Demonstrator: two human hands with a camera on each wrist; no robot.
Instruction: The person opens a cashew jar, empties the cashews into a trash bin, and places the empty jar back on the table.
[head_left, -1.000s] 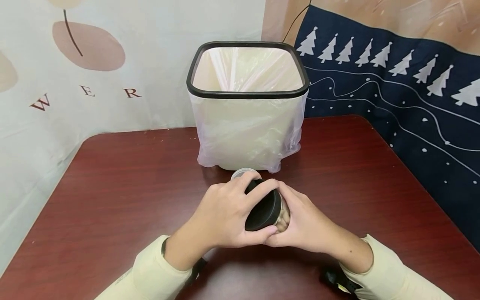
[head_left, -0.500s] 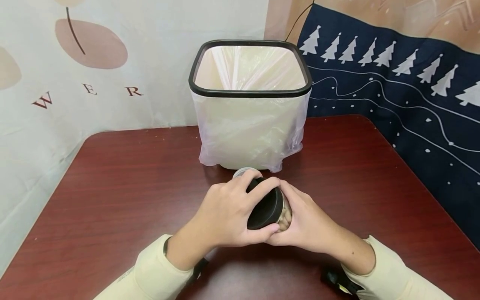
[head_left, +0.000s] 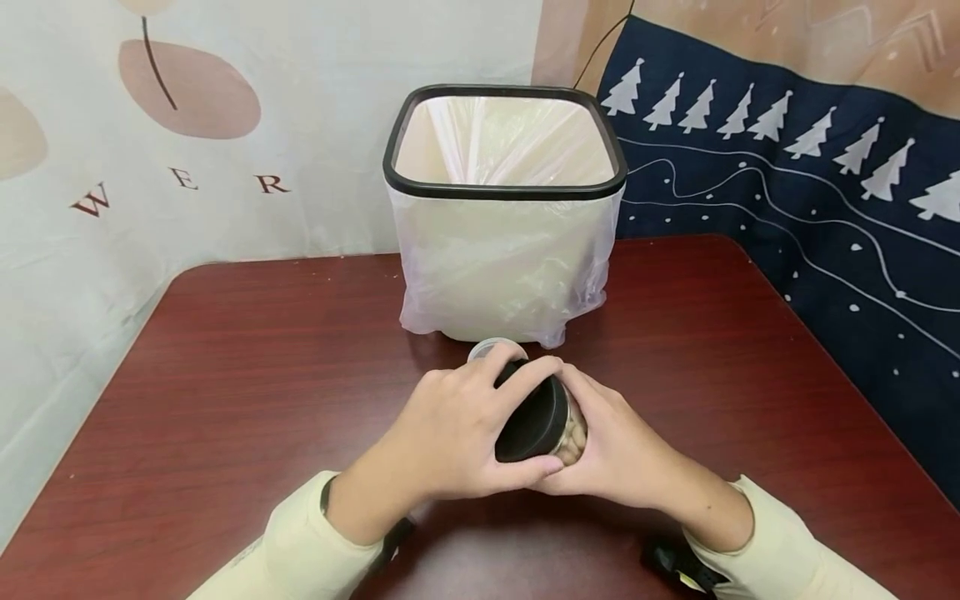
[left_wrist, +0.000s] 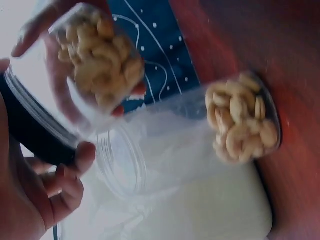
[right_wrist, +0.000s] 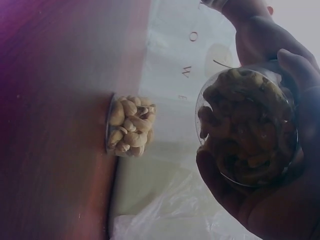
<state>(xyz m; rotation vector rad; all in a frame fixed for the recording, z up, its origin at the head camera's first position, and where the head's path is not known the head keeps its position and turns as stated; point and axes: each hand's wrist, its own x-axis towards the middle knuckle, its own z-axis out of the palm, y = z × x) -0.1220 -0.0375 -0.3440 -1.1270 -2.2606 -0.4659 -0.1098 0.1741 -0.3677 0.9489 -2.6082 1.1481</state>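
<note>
The nut jar [head_left: 573, 438] sits tilted between both hands, barely changed from a second ago; its black lid [head_left: 534, 423], at nine o'clock, remains on, so the lid work seems little further along. The left hand [head_left: 459, 433] clamps the lid; the right hand [head_left: 618, 442] grips the jar. An open jar [left_wrist: 172, 142] stands at eleven o'clock.
</note>
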